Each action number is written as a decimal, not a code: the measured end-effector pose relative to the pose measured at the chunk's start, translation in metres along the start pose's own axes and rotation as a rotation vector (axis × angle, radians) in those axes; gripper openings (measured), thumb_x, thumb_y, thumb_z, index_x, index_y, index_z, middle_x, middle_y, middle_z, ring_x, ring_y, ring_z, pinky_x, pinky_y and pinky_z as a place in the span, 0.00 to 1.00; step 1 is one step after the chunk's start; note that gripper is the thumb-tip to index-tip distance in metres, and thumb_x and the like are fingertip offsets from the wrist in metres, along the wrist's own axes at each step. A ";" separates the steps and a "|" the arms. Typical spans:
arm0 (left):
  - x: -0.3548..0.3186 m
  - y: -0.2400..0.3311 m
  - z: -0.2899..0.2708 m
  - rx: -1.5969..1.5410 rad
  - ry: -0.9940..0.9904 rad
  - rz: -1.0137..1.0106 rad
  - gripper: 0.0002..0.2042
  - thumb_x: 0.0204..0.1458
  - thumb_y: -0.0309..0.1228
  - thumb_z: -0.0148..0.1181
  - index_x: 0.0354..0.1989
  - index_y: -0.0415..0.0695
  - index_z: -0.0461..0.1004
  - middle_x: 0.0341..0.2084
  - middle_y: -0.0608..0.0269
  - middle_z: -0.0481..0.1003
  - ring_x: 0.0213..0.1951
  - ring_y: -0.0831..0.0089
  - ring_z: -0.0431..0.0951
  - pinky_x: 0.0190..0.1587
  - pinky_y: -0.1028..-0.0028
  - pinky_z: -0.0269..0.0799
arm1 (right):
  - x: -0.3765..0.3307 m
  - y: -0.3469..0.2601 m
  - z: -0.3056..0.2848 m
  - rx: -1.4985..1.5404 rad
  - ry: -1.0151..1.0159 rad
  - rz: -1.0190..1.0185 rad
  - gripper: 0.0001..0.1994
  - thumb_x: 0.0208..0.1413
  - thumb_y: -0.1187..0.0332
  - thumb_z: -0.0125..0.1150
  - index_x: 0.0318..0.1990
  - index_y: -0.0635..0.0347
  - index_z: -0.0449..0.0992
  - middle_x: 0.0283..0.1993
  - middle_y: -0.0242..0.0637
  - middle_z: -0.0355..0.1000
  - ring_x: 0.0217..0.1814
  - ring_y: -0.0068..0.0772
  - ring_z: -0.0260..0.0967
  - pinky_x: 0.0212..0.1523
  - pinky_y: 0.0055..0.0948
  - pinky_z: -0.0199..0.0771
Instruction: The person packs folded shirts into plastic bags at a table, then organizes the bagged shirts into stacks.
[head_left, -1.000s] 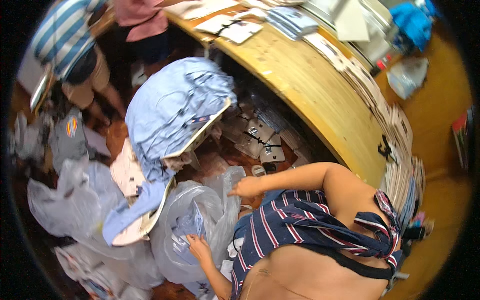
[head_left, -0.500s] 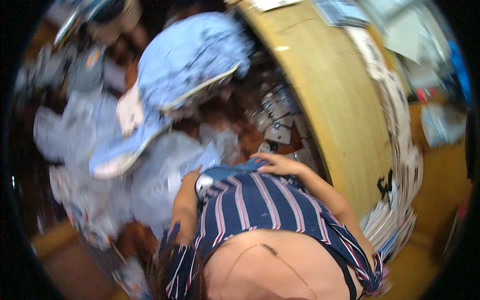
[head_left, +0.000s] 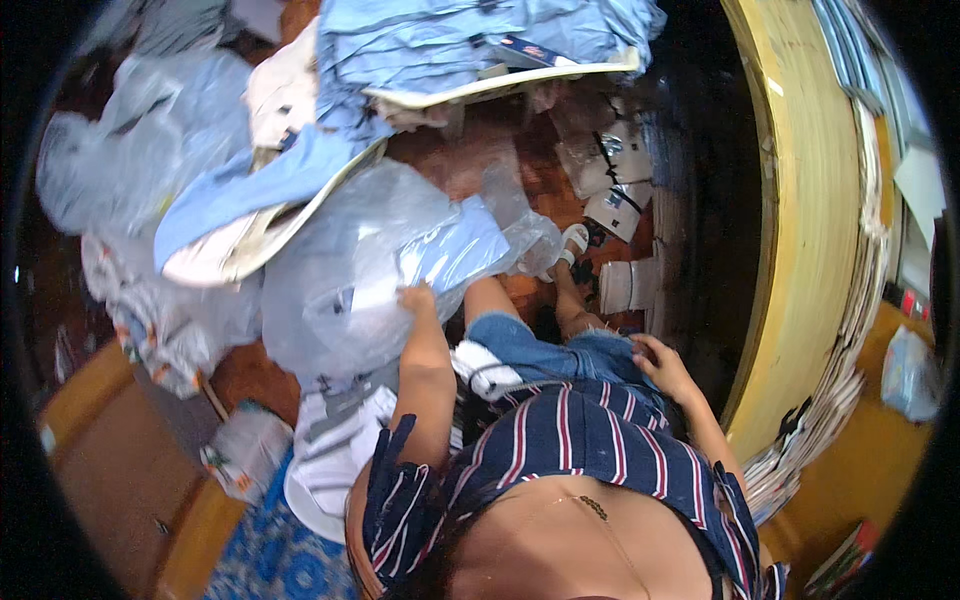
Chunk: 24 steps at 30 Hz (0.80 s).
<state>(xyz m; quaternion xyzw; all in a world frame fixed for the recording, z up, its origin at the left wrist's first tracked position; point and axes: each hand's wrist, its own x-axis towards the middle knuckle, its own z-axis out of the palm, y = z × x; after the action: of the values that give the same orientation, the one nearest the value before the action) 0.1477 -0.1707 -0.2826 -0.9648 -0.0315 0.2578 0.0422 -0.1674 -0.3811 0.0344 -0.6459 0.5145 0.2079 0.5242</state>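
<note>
A flat light-blue folded garment in a clear plastic bag rests on a large see-through plastic sack. My left hand is at its near lower corner, fingers closed on the edge; the fingertips are partly hidden. My right hand holds nothing, its fingers apart beside the denim shorts on my right thigh. The large clear plastic sack spreads out to the left of and beneath the bagged garment.
Ahead is a big stack of light-blue cloth on a pale-edged board. Bundles of tied white pieces lie on the reddish wooden floor. A yellow wooden table stands on the right. White-and-grey clothing lies at lower left.
My view has swung, so the blue stack and table appear shifted. My left hand has reached forward to the bagged garment's edge. My right hand has moved off the shorts' front toward the right.
</note>
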 end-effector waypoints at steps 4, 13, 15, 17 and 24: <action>0.007 0.003 -0.009 -0.042 -0.407 0.035 0.23 0.36 0.39 0.59 0.37 0.35 0.65 0.38 0.51 0.67 0.42 0.58 0.66 0.44 0.66 0.61 | -0.024 0.031 0.003 -0.182 0.035 0.069 0.16 0.44 0.69 0.51 0.43 0.60 0.63 0.36 0.47 0.67 0.37 0.47 0.65 0.39 0.33 0.64; -0.111 0.068 -0.168 -1.235 -0.737 -0.002 0.20 0.38 0.22 0.55 0.42 0.40 0.59 0.37 0.59 0.66 0.40 0.68 0.65 0.44 0.60 0.58 | -0.008 -0.053 -0.005 -0.431 0.218 -0.548 0.28 0.36 0.69 0.58 0.50 0.53 0.56 0.50 0.43 0.56 0.53 0.41 0.52 0.49 0.37 0.54; -0.168 0.070 -0.207 -1.351 -0.827 0.179 0.19 0.39 0.20 0.53 0.43 0.40 0.59 0.36 0.61 0.66 0.39 0.70 0.67 0.43 0.68 0.61 | -0.015 -0.081 -0.012 -0.548 0.259 -0.606 0.37 0.31 0.65 0.62 0.54 0.48 0.51 0.55 0.43 0.48 0.57 0.43 0.45 0.51 0.46 0.48; -0.231 0.079 -0.262 -1.419 -0.856 0.331 0.19 0.40 0.17 0.50 0.43 0.39 0.59 0.36 0.61 0.66 0.37 0.72 0.68 0.42 0.78 0.63 | -0.016 -0.098 -0.013 -0.617 0.285 -0.707 0.43 0.26 0.61 0.65 0.55 0.45 0.48 0.57 0.42 0.44 0.60 0.45 0.39 0.52 0.51 0.43; -0.386 0.131 -0.390 -1.540 -1.091 1.318 0.22 0.42 0.31 0.54 0.44 0.40 0.52 0.35 0.56 0.62 0.38 0.67 0.67 0.40 0.72 0.63 | -0.059 -0.104 -0.116 0.389 0.655 -1.169 0.17 0.34 0.75 0.59 0.38 0.60 0.70 0.38 0.38 0.69 0.37 0.31 0.68 0.39 0.25 0.66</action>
<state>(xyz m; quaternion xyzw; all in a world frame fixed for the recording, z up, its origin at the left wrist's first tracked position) 0.0140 -0.3585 0.2328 -0.3238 0.3159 0.5255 -0.7206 -0.1302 -0.4659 0.1726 -0.7408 0.2422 -0.4095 0.4741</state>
